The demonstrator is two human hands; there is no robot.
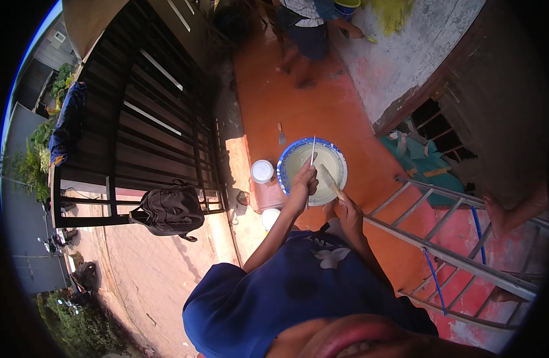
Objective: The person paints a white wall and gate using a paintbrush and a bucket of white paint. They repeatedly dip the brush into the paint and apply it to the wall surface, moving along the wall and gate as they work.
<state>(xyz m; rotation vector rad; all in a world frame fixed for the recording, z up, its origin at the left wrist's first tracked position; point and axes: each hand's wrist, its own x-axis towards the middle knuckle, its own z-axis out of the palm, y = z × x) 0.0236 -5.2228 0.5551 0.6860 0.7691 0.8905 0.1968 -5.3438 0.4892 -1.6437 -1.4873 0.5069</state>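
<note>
A round tub with a blue, splattered rim [284, 156] stands on the orange floor, holding pale, wet paste. Over its left part, my left hand [304, 180] is closed around a thin, flat, whitish tool [313, 152] seen edge-on; its exact kind is unclear. My right hand [350, 218] grips a putty knife [327, 178] by its wooden handle, and the paste-coated blade points up and left above the paste. The two tools are close together but look apart.
White lidded bucket [262, 171], another white container [270, 219] and scraper [281, 134] lie left of the tub. An aluminium ladder [406, 204] leans at right, with another person's foot [495, 216] by it. A co-worker [307, 36] works at the far wall. A backpack [171, 210] hangs on the dark gate [111, 137].
</note>
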